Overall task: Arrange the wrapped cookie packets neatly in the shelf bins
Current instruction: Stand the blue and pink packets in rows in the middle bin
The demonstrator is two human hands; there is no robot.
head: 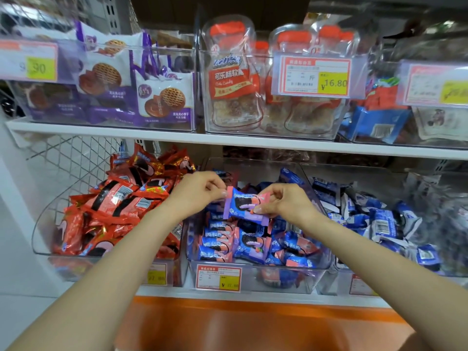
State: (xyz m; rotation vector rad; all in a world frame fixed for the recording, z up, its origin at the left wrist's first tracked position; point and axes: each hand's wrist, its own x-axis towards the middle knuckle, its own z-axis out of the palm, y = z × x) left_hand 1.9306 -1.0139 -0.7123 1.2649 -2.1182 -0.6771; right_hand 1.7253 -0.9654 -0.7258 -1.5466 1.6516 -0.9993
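Cookie packet (247, 206) lies crosswise over the middle bin (253, 269) as we pinch one end with the left hand (200, 191) and the other with the right hand (286, 202).

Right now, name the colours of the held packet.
The packet is blue with purple ends and pink; head view.

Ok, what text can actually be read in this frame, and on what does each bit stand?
"¥16.80": middle price label, top shelf.
"斤": the same label.
"90": left price label, top shelf.
"可乐味软": candy bag; the last character is cut off.
Too blurred or small to read: bottom price label, held packet, purple cookie packets.
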